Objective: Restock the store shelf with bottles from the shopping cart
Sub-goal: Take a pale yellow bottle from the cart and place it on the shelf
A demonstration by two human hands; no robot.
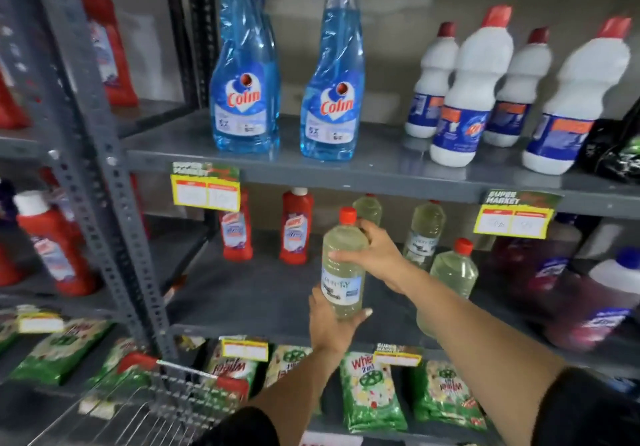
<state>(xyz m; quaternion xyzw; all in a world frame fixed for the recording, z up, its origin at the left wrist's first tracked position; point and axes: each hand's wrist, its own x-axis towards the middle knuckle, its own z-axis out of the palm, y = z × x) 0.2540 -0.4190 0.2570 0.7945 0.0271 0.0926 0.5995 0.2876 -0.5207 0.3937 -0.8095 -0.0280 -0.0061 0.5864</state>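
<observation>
both hands hold one pale yellow bottle [343, 269] upright in front of the middle shelf [249, 293].

left hand [329, 324] cups its base, right hand [375, 255] wraps its shoulder below the red cap; similar yellow bottles [453, 269] stand just right, wire cart [156, 407] lower left.

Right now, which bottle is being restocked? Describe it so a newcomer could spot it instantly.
Start at the grey metal shelf in the middle tier, below the blue spray bottles. In front of its edge is the pale yellow bottle with a red cap. Unlike the matching bottles standing on the shelf, it is held in the air, left hand under its base, right hand on its shoulder.
</observation>
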